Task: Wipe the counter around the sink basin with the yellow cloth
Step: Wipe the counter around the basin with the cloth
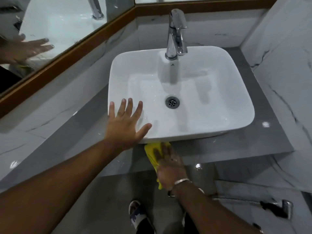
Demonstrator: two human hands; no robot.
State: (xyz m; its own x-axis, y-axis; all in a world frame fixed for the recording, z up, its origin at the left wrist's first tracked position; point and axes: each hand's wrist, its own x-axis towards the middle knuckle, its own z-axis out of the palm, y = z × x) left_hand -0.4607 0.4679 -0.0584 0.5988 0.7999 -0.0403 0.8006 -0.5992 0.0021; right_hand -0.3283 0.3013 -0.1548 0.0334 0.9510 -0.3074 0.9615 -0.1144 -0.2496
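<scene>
Crumpled yellow cleaning cloth (150,152): lies on the narrow front strip of the grey stone surface (273,132), just below the near rim of the white rectangular ceramic basin (236,92). Right hand (168,163): flat, fingers spread, pressing the cloth down; not gripping it. One tail of cloth hangs past the front edge beneath the wrist. Left hand (125,123): empty, fingers splayed, palm resting over the basin's near-left corner, apparently as a brace.

Progress, as a judgement: the front strip is the section in hand. The left and right margins show sheen, but whether they are wiped cannot be told. The strip behind the chrome pillar tap (176,33) appears untended.

Obscured: the basin overhang hides the cloth's far edge. The rear of the surface is hidden by basin and tap. The wood-framed mirror (55,19) gives only a blurred reflection of the hand.
</scene>
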